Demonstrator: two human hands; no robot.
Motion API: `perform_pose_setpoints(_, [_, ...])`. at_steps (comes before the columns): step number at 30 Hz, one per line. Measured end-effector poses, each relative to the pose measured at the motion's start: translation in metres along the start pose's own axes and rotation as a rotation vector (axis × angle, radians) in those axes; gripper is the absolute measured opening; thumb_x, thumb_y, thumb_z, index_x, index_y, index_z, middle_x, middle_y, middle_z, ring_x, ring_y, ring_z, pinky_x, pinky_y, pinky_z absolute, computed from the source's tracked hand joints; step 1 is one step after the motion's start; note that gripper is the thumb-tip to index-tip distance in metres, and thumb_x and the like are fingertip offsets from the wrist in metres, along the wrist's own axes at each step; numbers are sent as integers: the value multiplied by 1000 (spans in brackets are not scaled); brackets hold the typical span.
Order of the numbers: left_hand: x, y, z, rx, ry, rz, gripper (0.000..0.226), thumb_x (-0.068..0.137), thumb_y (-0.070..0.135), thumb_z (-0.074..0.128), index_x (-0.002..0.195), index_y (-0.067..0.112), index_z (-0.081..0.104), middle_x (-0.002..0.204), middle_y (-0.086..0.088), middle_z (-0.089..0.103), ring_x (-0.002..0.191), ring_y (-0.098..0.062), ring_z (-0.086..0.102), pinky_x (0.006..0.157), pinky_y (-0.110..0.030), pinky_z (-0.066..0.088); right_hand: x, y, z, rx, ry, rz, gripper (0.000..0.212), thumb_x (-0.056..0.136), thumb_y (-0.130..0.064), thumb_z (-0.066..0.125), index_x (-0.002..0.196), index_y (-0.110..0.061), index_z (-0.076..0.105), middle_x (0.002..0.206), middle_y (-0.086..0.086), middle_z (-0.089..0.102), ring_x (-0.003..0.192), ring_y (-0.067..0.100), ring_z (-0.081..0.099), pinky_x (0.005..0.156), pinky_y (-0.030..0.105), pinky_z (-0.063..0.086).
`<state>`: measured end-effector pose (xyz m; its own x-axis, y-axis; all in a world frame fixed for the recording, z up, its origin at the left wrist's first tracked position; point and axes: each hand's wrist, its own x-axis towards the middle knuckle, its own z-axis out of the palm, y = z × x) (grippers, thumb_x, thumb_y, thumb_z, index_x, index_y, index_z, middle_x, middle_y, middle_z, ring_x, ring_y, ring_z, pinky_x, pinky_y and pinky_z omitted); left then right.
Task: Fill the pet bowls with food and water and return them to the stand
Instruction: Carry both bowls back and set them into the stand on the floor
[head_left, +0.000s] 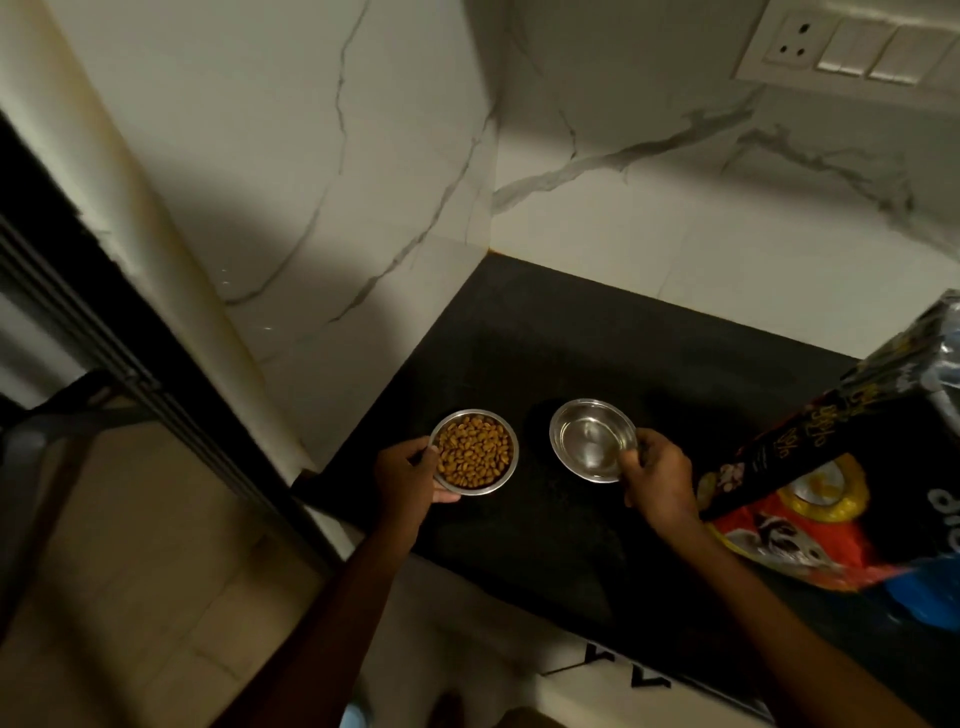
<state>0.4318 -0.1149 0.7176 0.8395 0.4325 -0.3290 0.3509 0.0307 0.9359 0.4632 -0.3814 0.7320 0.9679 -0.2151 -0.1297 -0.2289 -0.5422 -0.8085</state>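
Note:
Two small steel bowls are over the black counter (561, 545). The left bowl (506, 475) is full of brown kibble; my left hand (405, 475) grips its left rim, thumb on the edge and fingers underneath. The right bowl (563, 441) holds clear water; my right hand (657, 480) pinches its right rim. Whether the bowls rest on the counter or are lifted off it, I cannot tell. The stand is not in view.
A large black, red and blue pet food bag (831, 488) stands on the counter at the right, close to my right wrist. Marble walls (675, 234) meet in a corner behind the bowls. A dark door frame (119, 332) and tiled floor (130, 571) lie to the left.

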Motion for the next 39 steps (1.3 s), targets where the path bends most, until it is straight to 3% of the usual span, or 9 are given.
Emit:
perform_pose_setpoints(3, [-17,-4,-15,-32,95,-26,21,95,3,54,111,-5,63,103,-16,61,73,-34,65,38,-22,53,-5,-6,4,-12,-81,-58,21,95,-7,53,114,-11,60,72,9,67,40,9,57,38,20,43])
perform_pose_setpoints(12, [-77,-35,-60,-114,353,-24,18,93,3,57,106,-5,67,104,-17,66,83,-39,68,44,-35,59,-31,-20,26,-34,-289,-216,14,95,-7,50,99,-14,62,65,9,66,39,10,56,41,26,48])
perform_pose_setpoints(19, [-139,-68,-92,-249,537,-44,17,95,5,57,95,-6,70,82,-18,72,62,-33,72,48,-48,59,-65,-36,54,-20,-470,-259,13,97,-11,52,97,-19,62,74,7,67,51,13,59,46,26,46])
perform_pose_setpoints(22, [-166,-88,-104,-270,622,-78,18,96,5,55,94,-5,69,70,-16,69,49,-27,69,42,-35,58,-86,-38,68,-23,-562,-284,11,96,-15,54,98,-23,62,81,3,69,62,15,65,52,28,48])
perform_pose_setpoints(25, [-192,-109,-115,-309,727,-109,18,96,5,56,95,-5,70,78,-20,69,57,-36,70,40,-28,55,-104,-32,83,-68,-626,-411,9,94,-15,56,98,-18,64,81,3,68,65,14,64,57,27,47])
perform_pose_setpoints(28, [-219,-132,-127,-333,803,-124,18,96,7,56,97,-3,71,83,-22,70,60,-36,71,42,-28,56,-125,-26,98,-41,-706,-498,7,93,-13,58,92,-14,65,77,3,65,64,12,62,57,23,44])
perform_pose_setpoints(32, [-248,-158,-142,-354,894,-135,18,96,8,56,92,1,72,81,-19,71,72,-41,72,58,-49,61,-150,-23,117,-63,-798,-551,11,93,-11,58,84,-11,63,68,7,63,55,15,58,50,25,45])
perform_pose_setpoints(34, [-264,-170,-152,-382,932,-155,18,96,9,56,96,-1,71,82,-19,71,76,-41,72,60,-52,61,-164,-23,128,-72,-831,-587,13,92,-10,57,80,-10,61,65,8,62,51,13,56,48,27,45])
perform_pose_setpoints(39, [-296,-191,-175,-362,1014,-163,18,94,12,58,96,4,74,86,-19,73,77,-37,72,68,-58,59,-198,-21,149,-62,-878,-657,15,93,-14,57,79,-9,60,58,5,61,39,3,51,40,14,39])
